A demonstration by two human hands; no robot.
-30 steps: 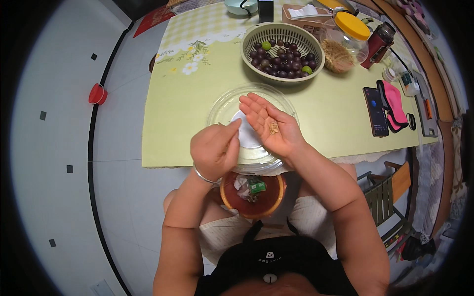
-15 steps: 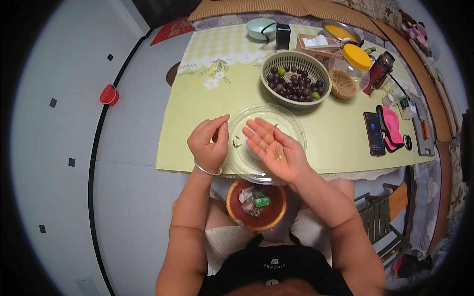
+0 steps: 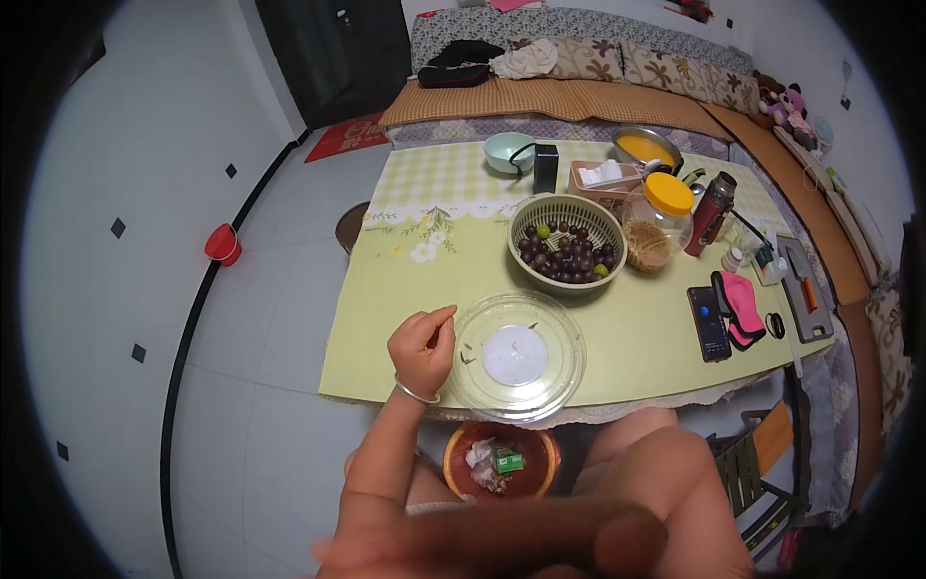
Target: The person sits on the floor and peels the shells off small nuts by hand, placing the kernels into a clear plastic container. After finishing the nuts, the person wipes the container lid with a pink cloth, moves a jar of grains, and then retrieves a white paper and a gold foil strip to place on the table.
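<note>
My left hand [image 3: 422,349] is closed, thumb against curled fingers, just beside the left rim of a clear round plastic dish [image 3: 569,372]. Anything it holds is too small to make out. Several small dark bits lie in the dish, and its centre looks pale. My right hand [image 3: 540,540] is raised very close to the camera at the lower edge, large and smeared, so its fingers and contents cannot be told. Behind the dish stands a colander [image 3: 569,280] of dark grapes [image 3: 569,256] with a few green ones.
A clear jar with a yellow lid [image 3: 669,194], a red thermos [image 3: 712,214], a phone [image 3: 709,324] and a pink-and-black item [image 3: 741,309] stand or lie at right. A bowl [image 3: 508,152] is at the back. Below the table edge sits a bin [image 3: 453,473] with rubbish.
My right hand, palm up over the dish with small pale bits in it, has come back toward the camera. The view has tilted up. My left hand stays closed by the dish.
</note>
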